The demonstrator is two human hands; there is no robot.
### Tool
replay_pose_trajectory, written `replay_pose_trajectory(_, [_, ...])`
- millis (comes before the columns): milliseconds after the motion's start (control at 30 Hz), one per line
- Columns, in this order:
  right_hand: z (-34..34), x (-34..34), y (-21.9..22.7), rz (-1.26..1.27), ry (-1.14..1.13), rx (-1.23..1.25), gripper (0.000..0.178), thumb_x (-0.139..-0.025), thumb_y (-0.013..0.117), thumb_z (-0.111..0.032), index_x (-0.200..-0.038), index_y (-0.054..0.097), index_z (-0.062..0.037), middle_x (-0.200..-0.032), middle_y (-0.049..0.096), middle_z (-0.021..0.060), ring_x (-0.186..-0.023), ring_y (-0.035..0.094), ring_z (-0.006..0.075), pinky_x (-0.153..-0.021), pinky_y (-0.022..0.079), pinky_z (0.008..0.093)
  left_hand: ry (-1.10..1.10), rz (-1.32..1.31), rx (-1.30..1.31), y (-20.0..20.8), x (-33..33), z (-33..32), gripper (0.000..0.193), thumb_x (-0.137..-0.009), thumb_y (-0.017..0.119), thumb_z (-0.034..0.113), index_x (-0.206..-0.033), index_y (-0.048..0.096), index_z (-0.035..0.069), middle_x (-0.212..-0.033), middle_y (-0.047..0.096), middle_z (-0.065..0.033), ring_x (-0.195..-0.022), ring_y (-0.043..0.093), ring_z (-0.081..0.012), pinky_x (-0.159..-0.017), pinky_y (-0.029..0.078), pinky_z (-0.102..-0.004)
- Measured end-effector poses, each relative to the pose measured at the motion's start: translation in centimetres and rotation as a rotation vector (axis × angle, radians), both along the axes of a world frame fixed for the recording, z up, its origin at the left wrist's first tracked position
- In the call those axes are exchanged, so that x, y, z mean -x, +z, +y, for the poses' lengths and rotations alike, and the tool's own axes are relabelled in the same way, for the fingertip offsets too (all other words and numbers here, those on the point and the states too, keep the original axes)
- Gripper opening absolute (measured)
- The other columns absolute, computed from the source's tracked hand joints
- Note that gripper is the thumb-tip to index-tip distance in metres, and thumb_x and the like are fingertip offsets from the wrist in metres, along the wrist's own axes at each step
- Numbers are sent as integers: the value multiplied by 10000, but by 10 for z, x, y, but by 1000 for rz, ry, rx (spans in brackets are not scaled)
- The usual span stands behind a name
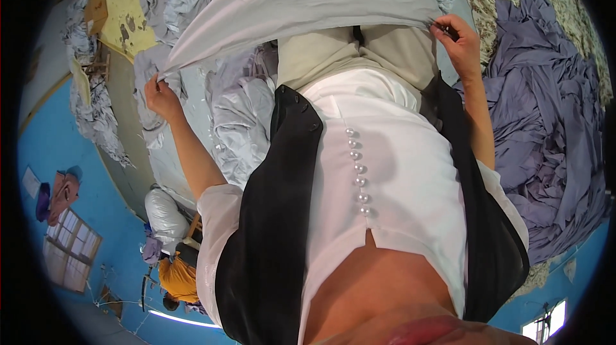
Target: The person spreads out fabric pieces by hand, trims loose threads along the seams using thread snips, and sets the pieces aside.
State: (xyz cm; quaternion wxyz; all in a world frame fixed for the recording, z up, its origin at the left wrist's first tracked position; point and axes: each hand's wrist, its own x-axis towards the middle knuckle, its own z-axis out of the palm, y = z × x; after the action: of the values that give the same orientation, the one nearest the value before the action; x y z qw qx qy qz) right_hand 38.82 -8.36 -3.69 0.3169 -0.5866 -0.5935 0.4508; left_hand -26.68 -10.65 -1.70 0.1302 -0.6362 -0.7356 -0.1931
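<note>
A pale grey cloth (308,5) is held stretched above the white garment (391,172). Its left corner is pinched by the left hand (160,98), its right edge gripped by the right hand (457,40). Purple fabric (552,140) is heaped right of the garment.

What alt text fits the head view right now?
Both hands hold a pale grey cloth stretched out in front of the person, left hand and right hand each pinching an edge. Heaps of grey and purple fabric lie around.
</note>
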Motion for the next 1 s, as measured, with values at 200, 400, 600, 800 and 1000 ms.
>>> replay_pose_trajectory(200, [0,12,4,52,-379,-69,162,-788,685,23,-937,650,-31,-875,628,-37,-657,475,5,-579,380,161,125,-150,2,-11,37,-6,251,-761,560,-3,-958,706,48,-822,665,-104,-679,630,-252,-661,505,-363])
replay_pose_trajectory(400, [-1,17,-10,7,-275,-92,402,-707,582,114,-1058,650,-72,-1054,619,-83,-638,463,-14,-549,342,153,256,-201,-53,-6,64,-7,245,-780,555,49,-961,720,52,-754,687,-101,-614,641,-201,-619,506,-346])
replay_pose_trajectory(600, [3,19,-17,268,-465,79,397,-764,628,85,-1115,655,-100,-1004,655,-76,-620,456,-19,-550,346,153,390,-174,-45,2,90,-8,252,-761,565,61,-957,721,36,-681,680,-94,-604,643,-191,-597,496,-320])
replay_pose_trajectory(800, [8,25,-15,267,-480,-48,297,-764,712,13,-1043,686,-84,-1009,657,-61,-643,466,-25,-549,341,148,445,-181,-65,9,111,-21,270,-747,550,51,-956,718,15,-656,684,-98,-582,639,-191,-594,492,-317])
replay_pose_trajectory(1000, [33,55,15,-20,-165,-235,396,-719,726,-7,-1097,681,-114,-1119,628,-13,-908,545,58,-693,423,198,473,-133,-72,12,106,-24,281,-742,529,45,-940,726,24,-660,693,-94,-587,643,-181,-586,490,-319])
